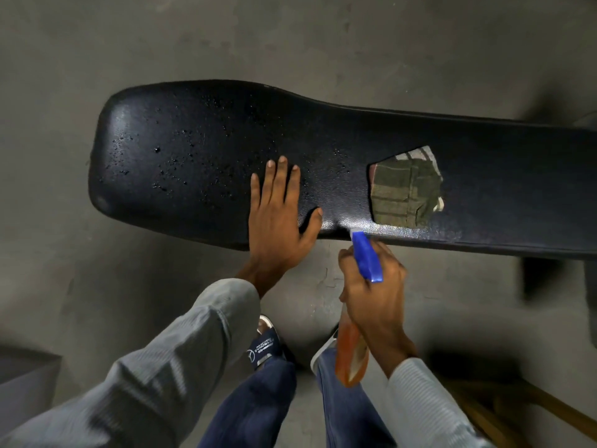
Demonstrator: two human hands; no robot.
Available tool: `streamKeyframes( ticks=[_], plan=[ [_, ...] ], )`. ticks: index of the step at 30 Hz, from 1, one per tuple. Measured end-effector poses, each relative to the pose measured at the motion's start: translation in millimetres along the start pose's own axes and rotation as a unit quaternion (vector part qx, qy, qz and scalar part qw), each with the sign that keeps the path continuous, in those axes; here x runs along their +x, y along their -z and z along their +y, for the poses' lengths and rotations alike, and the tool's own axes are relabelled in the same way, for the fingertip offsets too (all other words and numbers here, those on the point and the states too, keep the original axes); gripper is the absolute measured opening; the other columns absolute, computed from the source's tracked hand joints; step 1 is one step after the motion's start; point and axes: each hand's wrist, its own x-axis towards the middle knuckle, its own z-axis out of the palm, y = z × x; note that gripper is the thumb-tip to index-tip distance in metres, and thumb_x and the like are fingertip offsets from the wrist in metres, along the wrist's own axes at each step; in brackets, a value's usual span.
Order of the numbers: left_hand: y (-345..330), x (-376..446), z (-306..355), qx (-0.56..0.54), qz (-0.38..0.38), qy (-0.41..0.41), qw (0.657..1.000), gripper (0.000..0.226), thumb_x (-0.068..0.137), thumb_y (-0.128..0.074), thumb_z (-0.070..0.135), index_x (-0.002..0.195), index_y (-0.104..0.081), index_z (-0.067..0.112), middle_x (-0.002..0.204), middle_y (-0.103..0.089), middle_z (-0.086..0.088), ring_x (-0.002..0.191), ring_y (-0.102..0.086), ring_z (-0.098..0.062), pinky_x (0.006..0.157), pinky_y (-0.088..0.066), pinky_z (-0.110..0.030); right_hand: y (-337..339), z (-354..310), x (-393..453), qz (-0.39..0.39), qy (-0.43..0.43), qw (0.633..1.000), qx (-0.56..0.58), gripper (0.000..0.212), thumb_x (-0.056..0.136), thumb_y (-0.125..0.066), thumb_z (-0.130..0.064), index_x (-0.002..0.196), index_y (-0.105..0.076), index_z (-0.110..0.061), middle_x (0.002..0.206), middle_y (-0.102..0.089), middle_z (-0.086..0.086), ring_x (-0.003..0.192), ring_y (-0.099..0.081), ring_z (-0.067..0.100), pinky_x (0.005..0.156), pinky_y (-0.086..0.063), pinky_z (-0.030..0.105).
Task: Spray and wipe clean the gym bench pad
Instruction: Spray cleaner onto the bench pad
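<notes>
Across the middle of the view, running from the left out past the right edge, we see the black gym bench pad (200, 140), wider at its rounded left end and narrower toward the right. Droplets bead over its left half, and a sheen lies along its near edge. On the pad's narrower part, closer to the near edge, lies a folded green-and-cream striped cloth (405, 189), touched by neither hand. Our left hand (279, 218) rests palm down on the pad near its near edge, fingers straight and slightly spread, thumb out to the side, holding nothing. Our right hand (376, 286) hovers just off the near edge, fingers wrapped around the neck of a spray bottle (366, 260); its blue head has a pale nozzle aimed at the pad's near edge, and its orange body hangs below the wrist. Both arms wear pale grey sleeves (168, 360). Beneath the pad spreads a grey concrete floor (97, 43), where a dark blue sandal (265, 347) and blue trousers (255, 405) show.
</notes>
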Motion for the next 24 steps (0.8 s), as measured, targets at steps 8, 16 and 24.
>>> streamKeyframes(
  ticks=[8,16,24],
  plan=[
    [9,2,33,-0.077,0.007,0.029,0.997,0.079,0.100,-0.050,0.053,0.162,-0.042,0.004,0.172,-0.034,-0.017,0.163,-0.025,-0.034,0.135,-0.009,-0.056,27,-3,11,0.046,-0.007,0.999,0.012,0.021,0.092,-0.063,-0.032,0.080,-0.057,-0.017,0.077,-0.054,-0.002,0.069,-0.061,0.036,0.067,-0.057,0.062],
    [2,3,105,-0.175,0.030,-0.018,0.984,0.068,0.085,-0.059,0.033,0.146,-0.058,0.003,0.158,-0.053,-0.016,0.153,-0.045,-0.034,0.133,-0.017,-0.059,87,-10,29,0.109,0.011,0.994,-0.005,0.024,0.094,-0.064,-0.031,0.078,-0.058,-0.014,0.074,-0.056,0.001,0.068,-0.062,0.028,0.071,-0.054,0.053],
    [7,-16,186,-0.291,-0.064,-0.113,0.948,0.085,0.077,-0.062,0.028,0.159,-0.046,0.010,0.164,-0.048,-0.009,0.157,-0.039,-0.032,0.127,-0.038,-0.054,176,-16,51,0.238,0.076,0.968,0.033,0.021,0.099,-0.066,-0.021,0.082,-0.059,-0.013,0.079,-0.056,0.009,0.065,-0.063,0.042,0.062,-0.052,0.056]
  ],
)
